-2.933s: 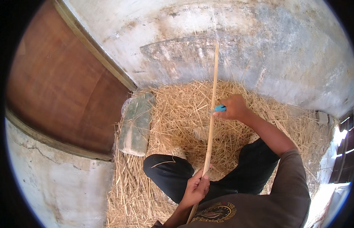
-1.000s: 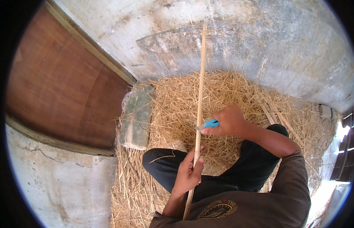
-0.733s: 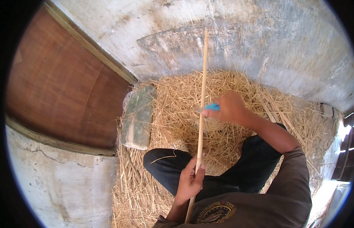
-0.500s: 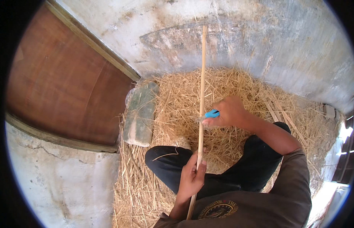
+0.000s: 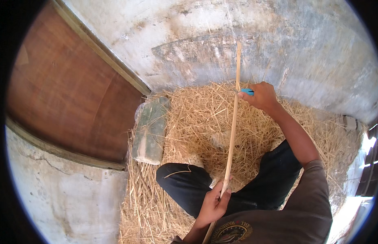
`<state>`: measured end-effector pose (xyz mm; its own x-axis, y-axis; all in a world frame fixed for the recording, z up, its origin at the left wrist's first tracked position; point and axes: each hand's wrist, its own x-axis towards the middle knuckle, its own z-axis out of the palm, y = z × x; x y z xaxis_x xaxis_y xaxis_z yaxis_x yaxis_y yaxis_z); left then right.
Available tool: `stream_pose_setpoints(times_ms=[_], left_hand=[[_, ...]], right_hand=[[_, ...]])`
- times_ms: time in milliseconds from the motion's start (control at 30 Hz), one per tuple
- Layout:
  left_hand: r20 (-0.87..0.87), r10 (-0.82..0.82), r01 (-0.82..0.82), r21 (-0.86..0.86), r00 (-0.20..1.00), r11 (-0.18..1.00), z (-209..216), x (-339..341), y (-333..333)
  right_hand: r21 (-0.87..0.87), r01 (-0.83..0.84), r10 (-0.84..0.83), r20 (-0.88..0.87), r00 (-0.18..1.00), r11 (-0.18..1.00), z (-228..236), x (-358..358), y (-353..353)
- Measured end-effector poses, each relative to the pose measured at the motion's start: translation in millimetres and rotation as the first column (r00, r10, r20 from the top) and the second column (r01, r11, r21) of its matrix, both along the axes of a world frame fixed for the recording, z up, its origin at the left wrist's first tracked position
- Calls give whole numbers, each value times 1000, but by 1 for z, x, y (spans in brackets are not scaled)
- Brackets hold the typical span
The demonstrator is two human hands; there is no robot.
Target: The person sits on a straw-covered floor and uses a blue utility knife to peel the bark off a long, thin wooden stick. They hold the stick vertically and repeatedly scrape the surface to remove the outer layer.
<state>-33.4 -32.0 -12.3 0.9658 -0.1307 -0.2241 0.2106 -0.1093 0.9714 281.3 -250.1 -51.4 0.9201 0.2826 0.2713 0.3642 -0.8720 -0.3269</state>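
Note:
A long pale bamboo strip (image 5: 232, 140) runs up and slightly right from beside my body toward the wall. My left hand (image 5: 215, 205) is closed around its lower part, close to my lap, with the thumb along the strip. Higher up, my right hand (image 5: 262, 96) grips a blue-handled cutter (image 5: 247, 92), whose tip meets the strip's right side. The blade itself is too small to make out. The strip's far end stands free above the cutter, in front of the wall.
Straw and shavings (image 5: 197, 107) cover the ground around my crossed legs (image 5: 183, 183). A greenish stone block (image 5: 150, 130) lies at the left, by a brown wooden panel (image 5: 75, 89). A weathered wall (image 5: 189, 53) rises ahead. A thin curled shaving (image 5: 177, 172) rests on my left knee.
My right hand with the cutter has moved up along the strip, away from me. The strip has tilted right, and its far end and my left hand sit lower and further right.

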Motion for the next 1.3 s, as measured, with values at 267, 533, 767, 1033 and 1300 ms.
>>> stream_pose_setpoints(times_ms=[267, 533, 767, 1033, 1300], left_hand=[[46, -114, 108, 112, 992, 988, 7, -17, -1], [-221, -193, 183, -66, 956, 981, -5, -56, 5], [-298, -10, -64, -239, 954, 969, -4, -41, 32], [-149, 6, -70, -426, 989, 902, -12, 18, 40], [-148, 24, -65, -281, 989, 957, -3, 12, 29]], right_hand=[[83, 266, -275, 113, 955, 960, 12, 27, -37], [140, 575, -585, 41, 810, 806, -17, 66, -101], [44, 651, -602, -336, 724, 758, -65, 55, -162], [248, -229, 258, -91, 962, 941, 26, -78, 30], [144, -290, 297, -26, 955, 946, 7, -100, 63]])
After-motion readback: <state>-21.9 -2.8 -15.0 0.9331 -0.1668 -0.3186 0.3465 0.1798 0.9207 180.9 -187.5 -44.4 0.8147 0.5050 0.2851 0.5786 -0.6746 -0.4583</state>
